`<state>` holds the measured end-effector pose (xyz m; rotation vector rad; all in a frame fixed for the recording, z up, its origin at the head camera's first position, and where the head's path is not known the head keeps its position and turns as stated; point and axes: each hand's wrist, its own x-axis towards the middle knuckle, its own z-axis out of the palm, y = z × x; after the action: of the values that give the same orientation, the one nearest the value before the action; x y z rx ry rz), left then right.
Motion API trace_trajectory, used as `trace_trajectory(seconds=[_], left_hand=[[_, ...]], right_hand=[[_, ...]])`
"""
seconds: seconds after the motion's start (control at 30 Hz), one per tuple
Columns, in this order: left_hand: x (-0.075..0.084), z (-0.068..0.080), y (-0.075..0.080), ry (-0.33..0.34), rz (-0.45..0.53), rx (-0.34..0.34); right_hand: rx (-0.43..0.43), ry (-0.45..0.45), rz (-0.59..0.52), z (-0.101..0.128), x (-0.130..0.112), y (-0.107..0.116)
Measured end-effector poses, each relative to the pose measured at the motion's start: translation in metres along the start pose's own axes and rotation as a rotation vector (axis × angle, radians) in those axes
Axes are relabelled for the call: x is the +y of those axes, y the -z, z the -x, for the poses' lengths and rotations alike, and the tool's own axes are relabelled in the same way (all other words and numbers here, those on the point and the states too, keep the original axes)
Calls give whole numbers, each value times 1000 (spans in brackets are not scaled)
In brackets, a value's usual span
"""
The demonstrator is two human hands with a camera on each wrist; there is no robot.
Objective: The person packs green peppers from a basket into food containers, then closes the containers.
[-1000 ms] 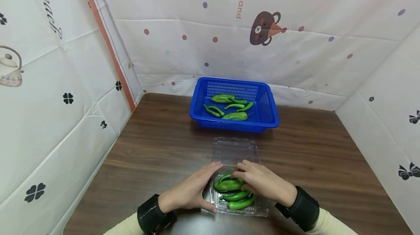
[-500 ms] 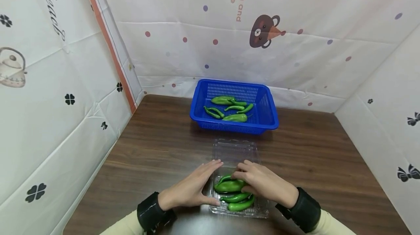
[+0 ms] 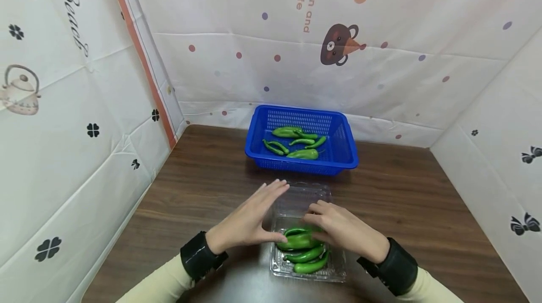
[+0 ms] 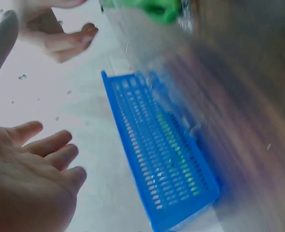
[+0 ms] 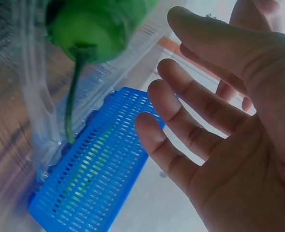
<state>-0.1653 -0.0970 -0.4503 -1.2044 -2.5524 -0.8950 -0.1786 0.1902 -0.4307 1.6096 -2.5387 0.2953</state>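
Having moved forward since a second ago, the left hand [image 3: 247,223] spreads straight-fingered, the right hand [image 3: 347,230] curves loosely, both holding nothing, and glossy green peppers [image 3: 303,256] (smooth, tapered) lie between them in a ribbed clear-plastic clamshell [image 3: 338,266].

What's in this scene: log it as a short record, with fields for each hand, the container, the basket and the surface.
Left hand: grips nothing; beside the container's left edge
Right hand: grips nothing; fingers bent, apart from the nearest pepper
Clear container: holds several green peppers
Lid: open, on the side toward the basket
Blue basket: behind the container; holds more green peppers
Surface: dark brown wooden-look table
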Motion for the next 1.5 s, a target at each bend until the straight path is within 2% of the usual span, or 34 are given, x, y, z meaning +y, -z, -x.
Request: trace_trajectory(seconds=[0.13,0.3,0.4,0.57,0.67,0.83,1.0,1.17,1.37,1.5], left_hand=[[-10,-8,7,27,-26,55],[-26,-16,12,90,-13,122],[-34,-23,15,163,-12,163],[-45,-35,18,342,1,216],[-51,-40,19,419,24,239],[-62,-45,19,503,52,275],[-74,-52,19,545,80,309],[-85,-59,20,585,73,302],[-96,-67,21,639,57,258],[-99,-71,22,661,51,231]], right_hand=[[24,1,22,-3,1,4],[78,16,20,-9,5,10],[108,18,23,-13,10,14],[131,0,39,-21,19,24],[136,-10,25,-26,24,30],[170,-6,12,-36,32,40],[190,-11,-18,-50,42,49],[186,-23,-22,-68,56,57],[186,-48,13,-88,74,62],[164,-78,-3,-99,83,63]])
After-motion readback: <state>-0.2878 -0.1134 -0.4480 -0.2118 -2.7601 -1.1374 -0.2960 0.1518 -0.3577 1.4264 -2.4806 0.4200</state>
